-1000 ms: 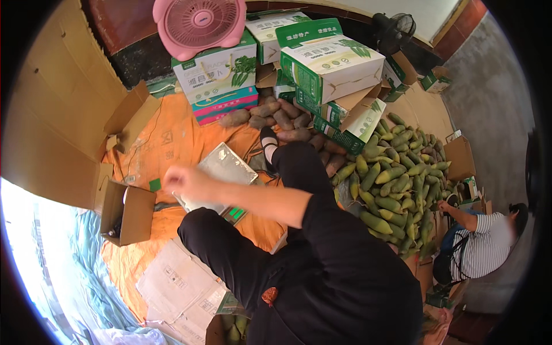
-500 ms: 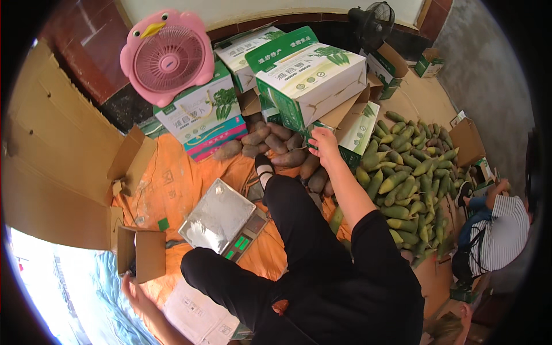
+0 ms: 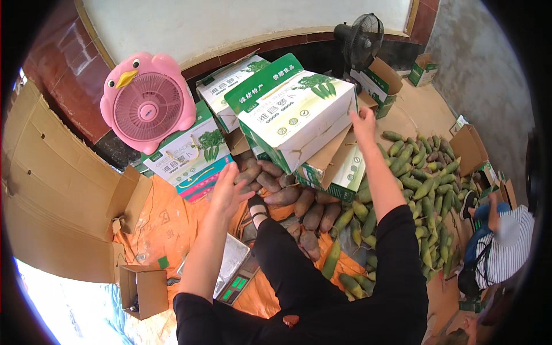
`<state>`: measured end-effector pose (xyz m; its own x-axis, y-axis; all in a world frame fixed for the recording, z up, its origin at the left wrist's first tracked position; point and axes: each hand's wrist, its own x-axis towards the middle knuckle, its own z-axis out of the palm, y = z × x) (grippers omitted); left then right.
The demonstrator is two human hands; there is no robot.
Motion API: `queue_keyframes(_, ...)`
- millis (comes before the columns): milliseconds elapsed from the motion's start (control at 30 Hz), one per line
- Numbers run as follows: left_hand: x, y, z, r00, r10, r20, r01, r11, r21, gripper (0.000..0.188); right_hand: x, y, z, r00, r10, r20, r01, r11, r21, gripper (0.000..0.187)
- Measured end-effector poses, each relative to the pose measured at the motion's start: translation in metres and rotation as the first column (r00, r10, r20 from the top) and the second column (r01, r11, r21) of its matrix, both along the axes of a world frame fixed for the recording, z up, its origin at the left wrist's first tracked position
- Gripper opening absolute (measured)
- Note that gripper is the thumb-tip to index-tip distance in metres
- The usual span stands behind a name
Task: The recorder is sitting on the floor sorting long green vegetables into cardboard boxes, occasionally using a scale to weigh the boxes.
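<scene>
Holds left hand raised with fingers apart, in front of the blue-and-pink carton as seen from the head; cannot tell contact there. Has right hand at the right end of the large white-and-green carton, thumb and fingertips close to the edge; cannot tell whether clamped on it or merely resting against it. Locate large carton ahead, between both hands, tilted on top of an open-flapped carton. Note, just below this stack, a heap of brownish-red roots and, toward the right, a larger pile of green radishes. Find a scale with lit green display beside the left forearm, partly hidden by it, on an orange sheet. Record a pink bird-shaped fan over a white-and-green carton with a printed leafy picture, directly above the blue-and-pink one. Record also a black fan behind the stack, a small brown box at lower left, and a co-worker in a striped shirt at far right.
</scene>
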<state>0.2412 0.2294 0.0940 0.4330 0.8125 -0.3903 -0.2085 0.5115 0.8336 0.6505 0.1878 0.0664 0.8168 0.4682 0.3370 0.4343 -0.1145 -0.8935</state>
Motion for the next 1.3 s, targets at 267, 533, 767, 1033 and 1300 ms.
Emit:
queue_keyframes(267, 0.088, 0.053, -0.03, 0.994, -0.109, 0.027, 0.111, 0.991, -0.079, 0.096, 0.044, 0.05, 0.037, 0.993, -0.011, 0.118, 0.03, 0.986, -0.162, 0.082)
queue_keyframes(533, 0.118, 0.037, -0.029, 0.988, -0.147, -0.041, 0.147, 0.989, -0.021, 0.065, 0.088, 0.042, 0.019, 0.981, 0.136, -0.136, -0.158, 0.974, -0.165, 0.082)
queue_keyframes(767, 0.064, -0.032, -0.007, 0.98, -0.154, -0.126, 0.173, 0.974, 0.149, 0.074, 0.01, -0.048, 0.034, 0.989, -0.014, -0.146, 0.022, 0.998, 0.053, 0.054)
queue_keyframes(1033, -0.012, -0.082, 0.005, 0.999, 0.026, -0.043, 0.006, 0.789, 0.614, 0.091, -0.078, -0.125, 0.041, 0.859, 0.305, -0.412, -0.135, 0.91, 0.392, 0.037)
queue_keyframes(1300, -0.176, -0.1, 0.011, 0.886, 0.194, 0.421, -0.297, 0.935, 0.193, 0.052, -0.154, -0.106, 0.064, 0.619, 0.529, -0.581, -0.469, 0.842, 0.267, 0.049)
